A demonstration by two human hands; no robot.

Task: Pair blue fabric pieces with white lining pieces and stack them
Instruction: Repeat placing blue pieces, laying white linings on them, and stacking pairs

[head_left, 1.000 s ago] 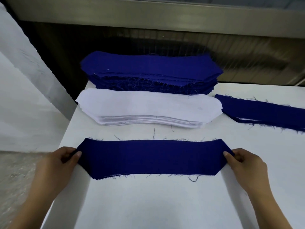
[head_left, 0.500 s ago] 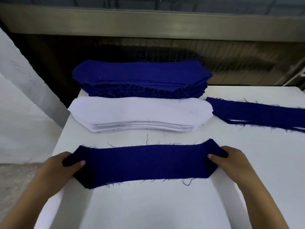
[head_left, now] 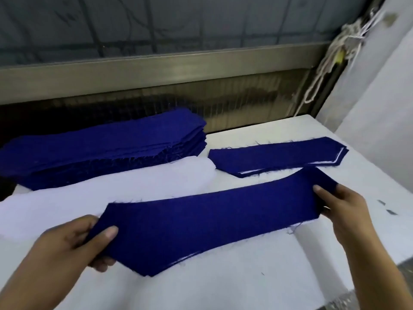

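Note:
A long blue fabric piece (head_left: 201,222) hangs stretched above the white table (head_left: 268,276), with a sliver of white lining showing under its lower edge. My left hand (head_left: 73,245) pinches its left end, thumb on top. My right hand (head_left: 344,204) pinches its right end. A tall stack of blue pieces (head_left: 107,146) lies at the back left. In front of it lies the stack of white lining pieces (head_left: 111,189). A low stack of paired blue and white pieces (head_left: 274,156) lies at the back right.
A metal rail and dark ribbed panel (head_left: 201,70) run behind the table. White cords (head_left: 324,63) hang at the back right beside a white wall. Small dark scraps (head_left: 387,208) lie near the table's right edge.
Both hands have lifted the blue piece off the table and carried it rightward, toward the paired stack. The view has swung right and up.

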